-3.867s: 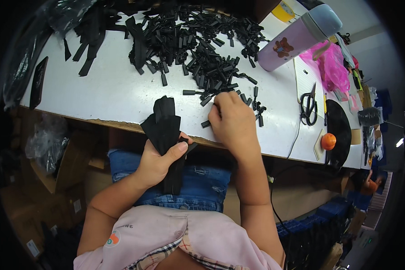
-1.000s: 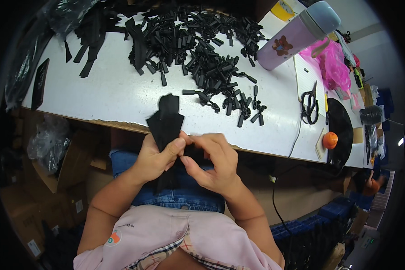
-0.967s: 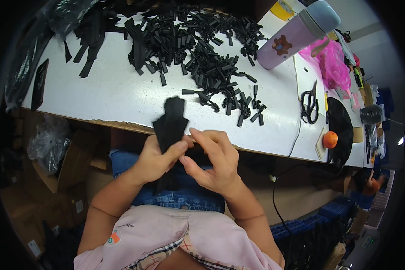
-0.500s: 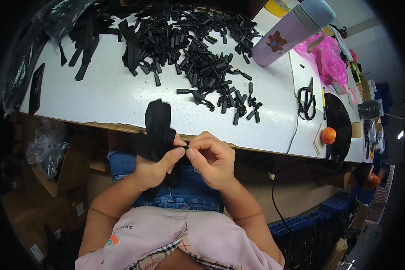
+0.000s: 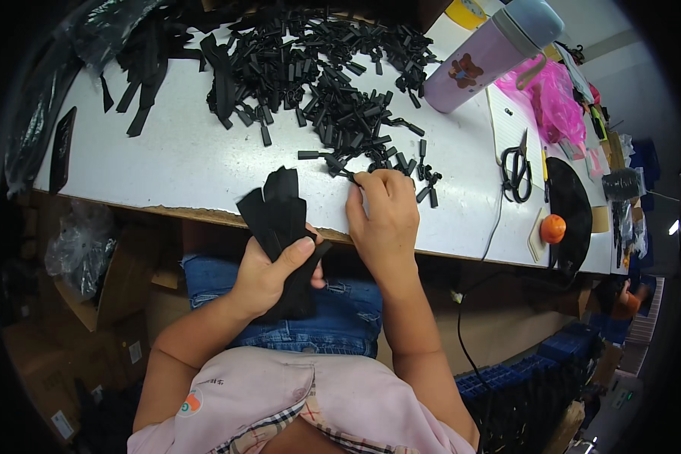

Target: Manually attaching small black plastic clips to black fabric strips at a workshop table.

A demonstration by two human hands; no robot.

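Note:
My left hand (image 5: pixel 276 272) is closed around a bundle of flat black fabric strips (image 5: pixel 280 204), which look like zipper tapes. The strips fan out above the thumb, and their lower ends hang over my lap. My right hand (image 5: pixel 386 212) reaches over the table edge to the near side of a heap of small black zipper sliders with long pulls (image 5: pixel 340 113). Its index fingertip touches or nearly touches one slider, with the thumb a little apart. The other fingertips are hidden behind the hand.
More black strips (image 5: pixel 145 83) lie at the far left beside a phone (image 5: pixel 63 150). On the right stand a lilac bottle (image 5: pixel 480 60), black scissors (image 5: pixel 516 170), an orange round object (image 5: pixel 552 228) and a pink plastic bag (image 5: pixel 552 106). The white table's front edge (image 5: pixel 166 212) is chipped.
My hands were together at the table edge, fingertips meeting. The right hand has moved away, up to the sliders. The left hand has turned, and its strips now fan out.

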